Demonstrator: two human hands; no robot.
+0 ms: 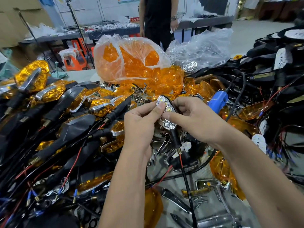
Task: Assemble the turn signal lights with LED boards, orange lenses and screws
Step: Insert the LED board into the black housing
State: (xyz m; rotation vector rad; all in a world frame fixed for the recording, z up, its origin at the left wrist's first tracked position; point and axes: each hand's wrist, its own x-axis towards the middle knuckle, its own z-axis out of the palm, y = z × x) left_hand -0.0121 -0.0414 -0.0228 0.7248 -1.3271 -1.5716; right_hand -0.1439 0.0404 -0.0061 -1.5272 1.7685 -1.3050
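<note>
— What fills the bench, biggest first?

— A heap of finished turn signals (54, 102) with orange faces and black stems covers the left side. Behind the hands a clear plastic bag (130, 58) spills loose orange lenses (166, 79), and a second bag (202, 50) of chrome reflectors sits to its right. Black housings with white LED boards (282, 59) pile up at the far right. A blue tool (218, 98) lies just beyond the right hand, and small screws (199, 200) are scattered on the table near the lower edge.

— And the piece being worked on?

— One turn signal light (166, 116), lens off, chrome reflector and LEDs showing, is held upright between both hands — its black stem hangs down, trailing red and black wire.

— How are the hands set?

— The left hand (139, 124) has its fingers curled around the light's left edge, thumb pressed on the upper face. The right hand (195, 119) grips the right edge, its thumb tip touching the middle of the reflector.
</note>
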